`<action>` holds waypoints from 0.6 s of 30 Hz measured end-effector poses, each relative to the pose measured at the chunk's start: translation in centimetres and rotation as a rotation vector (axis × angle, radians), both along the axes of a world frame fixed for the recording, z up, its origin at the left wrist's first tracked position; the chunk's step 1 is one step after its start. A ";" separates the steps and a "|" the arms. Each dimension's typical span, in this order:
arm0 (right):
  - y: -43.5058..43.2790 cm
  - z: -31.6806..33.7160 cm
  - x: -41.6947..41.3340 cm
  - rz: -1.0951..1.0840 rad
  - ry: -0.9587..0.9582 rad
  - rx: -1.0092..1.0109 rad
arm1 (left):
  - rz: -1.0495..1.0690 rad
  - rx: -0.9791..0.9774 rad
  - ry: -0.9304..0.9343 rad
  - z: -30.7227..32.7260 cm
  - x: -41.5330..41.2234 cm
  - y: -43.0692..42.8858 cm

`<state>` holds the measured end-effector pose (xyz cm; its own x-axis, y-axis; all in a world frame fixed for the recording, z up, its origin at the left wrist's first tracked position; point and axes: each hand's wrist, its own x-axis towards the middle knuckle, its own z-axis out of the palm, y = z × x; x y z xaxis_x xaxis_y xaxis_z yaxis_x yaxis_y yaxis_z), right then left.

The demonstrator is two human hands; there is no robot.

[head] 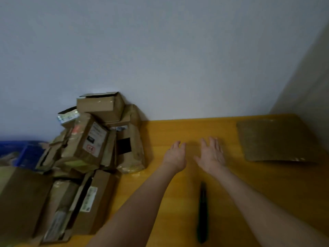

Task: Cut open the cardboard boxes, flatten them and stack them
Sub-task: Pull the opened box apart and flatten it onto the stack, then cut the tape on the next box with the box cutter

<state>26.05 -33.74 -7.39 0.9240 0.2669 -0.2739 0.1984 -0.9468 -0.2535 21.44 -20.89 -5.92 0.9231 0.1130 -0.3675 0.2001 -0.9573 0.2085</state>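
Note:
A pile of brown cardboard boxes [92,139] with labels and tape leans against the wall at the left of the yellow wooden table [178,129]. One flattened piece of cardboard [274,139] lies at the far right near the corner. A dark utility knife [202,213] lies on the table between my forearms. My left hand [175,155] and my right hand [211,154] reach forward over the bare middle of the table, fingers straight and spread, holding nothing.
A blue bin [23,154] stands at the far left behind the boxes. A large brown box [19,202] sits at the near left. A grey wall runs along the back, with a second wall meeting it at the right.

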 end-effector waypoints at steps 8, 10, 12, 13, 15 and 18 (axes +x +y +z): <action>13.3 1.1 -8.8 0.041 0.024 0.056 | -0.012 0.094 -0.350 0.9 -9.0 13.4; 15.2 1.1 -9.8 0.039 0.061 0.085 | 0.103 0.078 -0.465 0.7 -10.1 15.5; 16.7 1.0 -10.4 0.042 0.120 0.132 | 0.296 -0.014 -0.511 0.4 -10.7 17.0; 17.4 0.8 -10.6 0.045 0.156 0.167 | 0.398 -0.072 -0.489 0.2 -10.8 17.7; 18.8 0.3 -10.8 0.029 0.242 0.285 | 0.561 -0.181 -0.378 -0.2 -10.6 19.0; 20.4 -1.0 -10.7 -0.044 0.360 0.485 | 0.651 -0.292 -0.210 -0.9 -9.7 20.5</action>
<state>15.36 -13.32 -8.34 0.8085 0.4035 -0.4284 -0.0166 -0.7120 -0.7020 11.69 -0.43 -6.78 0.7567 0.5861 -0.2897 0.6362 -0.5580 0.5327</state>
